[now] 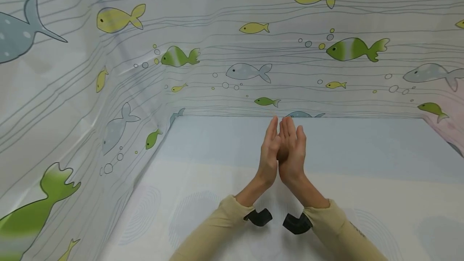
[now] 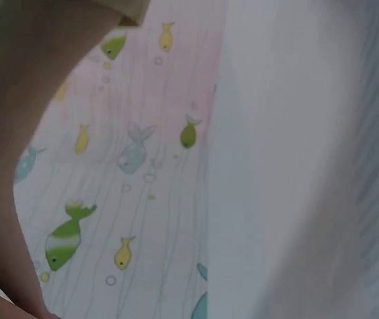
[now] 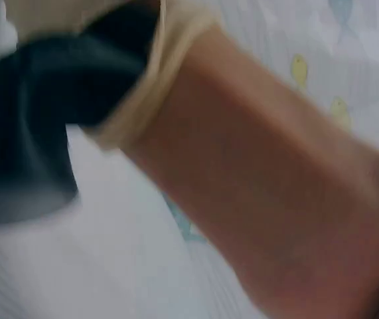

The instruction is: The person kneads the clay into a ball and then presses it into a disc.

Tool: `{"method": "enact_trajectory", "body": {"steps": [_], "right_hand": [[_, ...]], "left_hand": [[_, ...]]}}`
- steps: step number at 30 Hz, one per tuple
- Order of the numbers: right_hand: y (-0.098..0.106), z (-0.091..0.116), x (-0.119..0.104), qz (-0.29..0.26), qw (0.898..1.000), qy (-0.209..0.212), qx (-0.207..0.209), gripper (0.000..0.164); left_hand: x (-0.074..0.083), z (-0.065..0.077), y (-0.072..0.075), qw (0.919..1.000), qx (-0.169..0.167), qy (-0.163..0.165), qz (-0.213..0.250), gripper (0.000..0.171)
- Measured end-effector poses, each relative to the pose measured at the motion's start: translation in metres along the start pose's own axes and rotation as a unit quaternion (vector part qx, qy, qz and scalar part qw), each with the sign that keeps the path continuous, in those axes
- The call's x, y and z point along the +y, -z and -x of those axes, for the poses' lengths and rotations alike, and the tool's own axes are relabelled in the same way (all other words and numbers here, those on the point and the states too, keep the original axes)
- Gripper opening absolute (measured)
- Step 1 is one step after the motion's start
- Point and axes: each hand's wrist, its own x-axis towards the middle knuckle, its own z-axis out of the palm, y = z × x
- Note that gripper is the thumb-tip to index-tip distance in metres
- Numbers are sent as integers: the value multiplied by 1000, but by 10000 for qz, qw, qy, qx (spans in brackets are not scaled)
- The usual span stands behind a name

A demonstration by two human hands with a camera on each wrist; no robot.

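Note:
Both bare hands are raised side by side over the middle of the table in the head view. My left hand [image 1: 269,154] has its fingers straight and pointing away, its palm turned toward the other hand. Close against it, my right hand [image 1: 293,154] also has straight fingers, with the palm facing inward. The two hands seem to meet along their lower edges, and a shadowed hollow lies between the palms. No object shows in either hand. The left wrist view has a forearm [image 2: 3,159] at its left side; a wrist [image 3: 242,153] fills much of the right wrist view.
A white table [image 1: 174,180] with a pale blue band and faint circles lies below the hands. Fish-printed curtains [image 1: 203,27] hang behind it and at the left. A black wrist mount [image 1: 260,217] sits at the left cuff, another black mount [image 1: 297,224] at the right cuff.

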Motion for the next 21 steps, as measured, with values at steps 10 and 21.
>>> {"method": "enact_trajectory", "body": {"steps": [10,21], "right_hand": [[25,-28,5,413,9954,754,433,81],[40,-36,14,351,9929,1064,388,84]], "left_hand": [[6,16,-12,9993,-310,181,101,77],[20,12,-16,9985,-310,-234,-398,79]]}}
